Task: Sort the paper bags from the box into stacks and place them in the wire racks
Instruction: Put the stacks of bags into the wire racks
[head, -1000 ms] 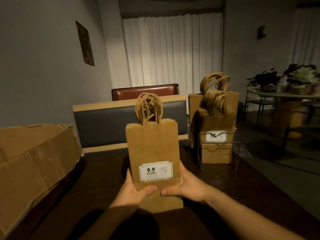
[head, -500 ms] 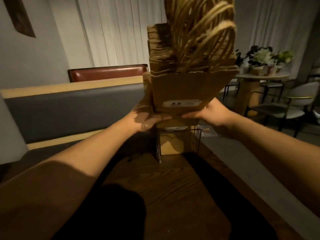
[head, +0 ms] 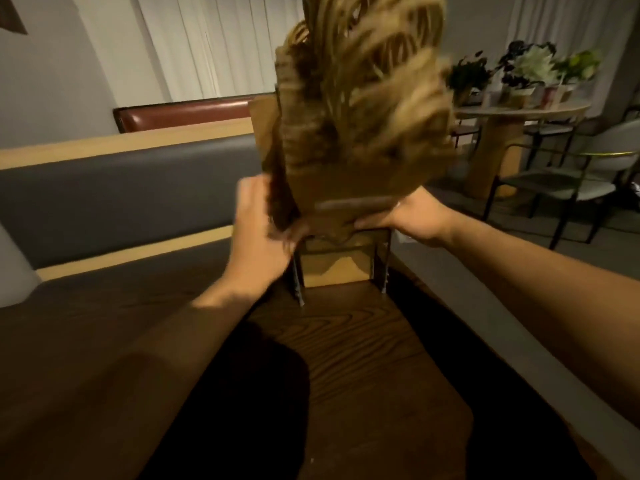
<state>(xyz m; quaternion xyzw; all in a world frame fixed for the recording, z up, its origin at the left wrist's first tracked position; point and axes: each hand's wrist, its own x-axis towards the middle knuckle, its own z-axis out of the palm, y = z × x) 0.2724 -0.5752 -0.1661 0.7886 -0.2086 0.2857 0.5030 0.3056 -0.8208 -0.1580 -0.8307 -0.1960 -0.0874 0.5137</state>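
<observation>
A thick stack of brown paper bags (head: pixel 349 188) with twisted paper handles stands tilted toward me, its lower end above the wire rack (head: pixel 385 265). My left hand (head: pixel 263 230) grips the stack's left side and my right hand (head: pixel 412 220) grips its right lower corner. Bags that sit in the wire rack (head: pixel 336 268) show below the held stack. A taller bag (head: pixel 261 133) stands behind on the left. The image is blurred around the handles.
The rack stands near the far right edge of the dark wooden table (head: pixel 346 358). A grey padded bench back (head: pixel 121 195) runs behind the table. A round table with plants (head: pixel 519 109) and chairs (head: pixel 571 181) are off to the right.
A second ago I held the stack upright in front of me on the table. Both hands have since carried it to the rack, where it has tipped toward me and sunk lower.
</observation>
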